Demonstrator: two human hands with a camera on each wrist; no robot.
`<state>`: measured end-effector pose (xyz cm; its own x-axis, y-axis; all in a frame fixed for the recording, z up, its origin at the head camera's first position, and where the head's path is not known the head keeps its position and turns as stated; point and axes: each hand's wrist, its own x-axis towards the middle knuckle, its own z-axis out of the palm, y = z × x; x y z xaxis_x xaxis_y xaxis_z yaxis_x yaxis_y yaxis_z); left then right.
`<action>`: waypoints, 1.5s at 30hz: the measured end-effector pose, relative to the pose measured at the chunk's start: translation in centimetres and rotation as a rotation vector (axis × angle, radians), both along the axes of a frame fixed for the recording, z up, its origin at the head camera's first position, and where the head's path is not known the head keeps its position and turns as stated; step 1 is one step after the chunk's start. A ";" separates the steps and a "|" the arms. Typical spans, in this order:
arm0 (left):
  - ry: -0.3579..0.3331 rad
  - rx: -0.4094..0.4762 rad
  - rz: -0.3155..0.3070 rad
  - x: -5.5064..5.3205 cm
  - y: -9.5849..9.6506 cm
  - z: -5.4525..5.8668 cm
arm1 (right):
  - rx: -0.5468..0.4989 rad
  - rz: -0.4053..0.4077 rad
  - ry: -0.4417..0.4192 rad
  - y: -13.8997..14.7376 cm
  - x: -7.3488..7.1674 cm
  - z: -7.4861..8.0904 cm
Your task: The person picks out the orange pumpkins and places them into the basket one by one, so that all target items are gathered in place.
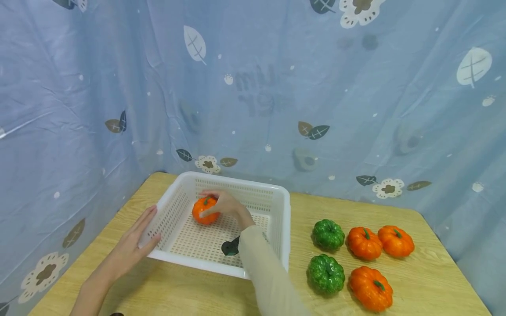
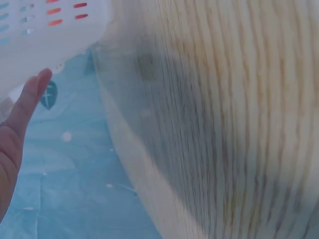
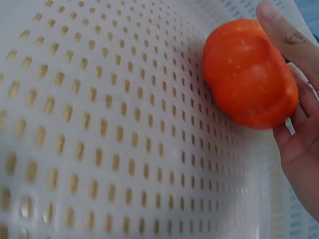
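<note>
A ribbed orange pumpkin (image 1: 200, 208) with a green stem is in the back left part of a white perforated basket (image 1: 197, 265). My right hand (image 1: 226, 205) reaches into the basket and grips this pumpkin, thumb on one side and curled fingers on the other. Seen from the right wrist, the pumpkin (image 3: 244, 74) is close to the basket's wall. At the outer left side, my left hand (image 1: 128, 251) touches the basket near its front left corner, fingers extended. The left wrist view shows those straight fingers (image 2: 31, 97) along the basket's white wall.
Right of the basket on the wooden table (image 1: 431, 281) sit a green pumpkin (image 1: 328, 235), another green pumpkin (image 1: 326, 274) and orange pumpkins (image 1: 364, 243), (image 1: 396, 241), (image 1: 370, 289). A blue patterned curtain (image 1: 253, 87) hangs behind the table and along its left side.
</note>
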<state>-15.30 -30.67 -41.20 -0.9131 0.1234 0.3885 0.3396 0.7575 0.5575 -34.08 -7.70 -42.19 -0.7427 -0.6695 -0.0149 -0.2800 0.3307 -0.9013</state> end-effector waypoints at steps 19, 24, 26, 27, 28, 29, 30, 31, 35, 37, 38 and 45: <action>0.008 0.017 -0.002 0.0 0.1 0.0 | -0.019 -0.090 -0.024 1.4 0.3 -0.5; 0.002 0.014 -0.002 0.0 0.1 0.1 | -0.024 -0.088 -0.016 1.4 0.4 -0.3; -0.003 0.015 -0.003 0.1 0.2 0.1 | -0.017 -0.085 -0.008 1.4 0.5 -0.2; -0.005 0.016 -0.004 0.1 0.1 0.1 | -0.019 -0.083 -0.009 1.4 0.5 -0.2; -0.004 0.016 -0.004 0.1 0.2 0.1 | -0.018 -0.080 -0.008 1.4 0.5 -0.1; -0.006 0.015 -0.003 0.1 0.2 0.1 | -0.015 -0.078 -0.007 1.4 0.5 0.0; -0.009 0.014 -0.002 0.1 0.2 0.1 | -0.015 -0.077 -0.007 1.5 0.6 0.1; -0.009 0.011 -0.001 0.1 0.2 0.1 | -0.008 -0.078 -0.008 1.6 0.6 0.3; -0.008 -0.006 0.002 0.2 0.2 0.1 | -0.021 -0.071 -0.021 2.0 0.4 0.9; -0.011 -0.008 0.002 0.2 0.2 0.1 | -0.046 -0.050 -0.032 2.3 0.2 1.3; -0.011 -0.008 0.002 0.2 0.2 0.1 | -0.060 -0.038 -0.037 2.5 0.1 1.5; -0.001 -0.001 -0.003 0.2 0.1 0.1 | -0.080 0.049 -0.050 4.0 -0.7 4.1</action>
